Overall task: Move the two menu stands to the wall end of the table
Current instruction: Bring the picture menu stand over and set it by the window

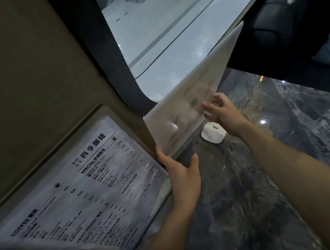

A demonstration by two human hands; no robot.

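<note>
One menu stand (81,195), a clear sheet with printed coffee listings, leans against the beige wall at the left, its lower edge on the dark marble table (242,207). A second menu stand (193,101), blurred and white-backed, stands tilted by the window. My left hand (182,174) touches its lower left corner with fingers spread. My right hand (223,113) rests against its right edge, fingers apart, not clearly gripping it.
A small white rounded device (213,133) sits on the table just below my right hand. The window (164,28) lies beyond the table end. A dark padded seat (281,27) is at the upper right.
</note>
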